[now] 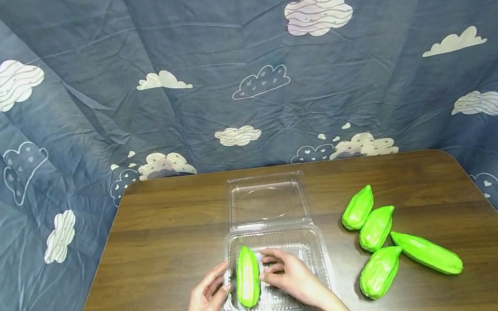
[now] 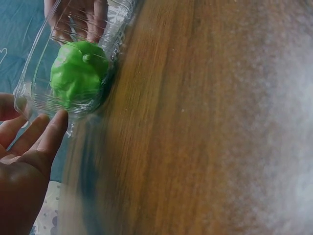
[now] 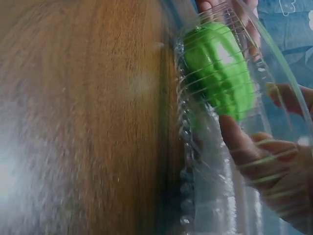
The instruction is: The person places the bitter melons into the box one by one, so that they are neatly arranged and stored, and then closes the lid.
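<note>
A bright green, ribbed gourd-like vegetable lies lengthwise in the left part of a clear plastic clamshell box. My left hand is at the box's left wall, fingers loosely bent; in the left wrist view its fingertips come right up to the clear wall. Over the box's inside, my right hand has its fingertips close to the vegetable's right side. From the right wrist, the thumb is at the edge of the green vegetable, seen through the ridged plastic. Neither hand is wrapped round it.
The box's lid lies folded back, away from me. To the right on the brown wooden table are several more green vegetables, three plump ones and a longer slim one. A blue cloud-patterned cloth hangs behind the table.
</note>
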`<state>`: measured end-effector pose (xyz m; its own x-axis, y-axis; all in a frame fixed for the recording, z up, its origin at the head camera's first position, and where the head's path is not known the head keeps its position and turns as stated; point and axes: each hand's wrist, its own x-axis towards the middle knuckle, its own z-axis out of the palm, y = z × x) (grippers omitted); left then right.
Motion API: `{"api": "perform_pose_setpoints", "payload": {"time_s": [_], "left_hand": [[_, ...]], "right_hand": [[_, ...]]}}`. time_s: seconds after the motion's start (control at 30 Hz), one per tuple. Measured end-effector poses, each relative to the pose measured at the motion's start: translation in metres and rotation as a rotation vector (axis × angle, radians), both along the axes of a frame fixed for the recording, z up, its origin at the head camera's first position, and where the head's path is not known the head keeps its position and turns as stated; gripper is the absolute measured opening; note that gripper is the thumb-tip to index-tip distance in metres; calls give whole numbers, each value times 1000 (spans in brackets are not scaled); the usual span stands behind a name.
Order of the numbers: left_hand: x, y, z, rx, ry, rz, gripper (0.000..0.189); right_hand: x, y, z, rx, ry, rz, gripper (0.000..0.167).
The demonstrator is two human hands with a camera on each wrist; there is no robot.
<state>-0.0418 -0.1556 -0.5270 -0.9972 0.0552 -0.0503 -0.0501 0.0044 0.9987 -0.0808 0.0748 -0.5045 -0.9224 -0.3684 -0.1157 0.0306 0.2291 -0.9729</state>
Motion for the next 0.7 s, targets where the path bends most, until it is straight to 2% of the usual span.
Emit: {"api": "perform_pose_setpoints", "payload": {"time_s": [0.1,0.33,0.7], "left_hand": [[1,1,0,-2,19,0,46],[1,1,1,8,34,3,46],[2,1,0,-2,20,0,46]], "right_hand": [[4,3,3,9,36,-32,54],[19,12,13,-136,81,-81,50],[43,33,16,-178,406,-162,39]]}}
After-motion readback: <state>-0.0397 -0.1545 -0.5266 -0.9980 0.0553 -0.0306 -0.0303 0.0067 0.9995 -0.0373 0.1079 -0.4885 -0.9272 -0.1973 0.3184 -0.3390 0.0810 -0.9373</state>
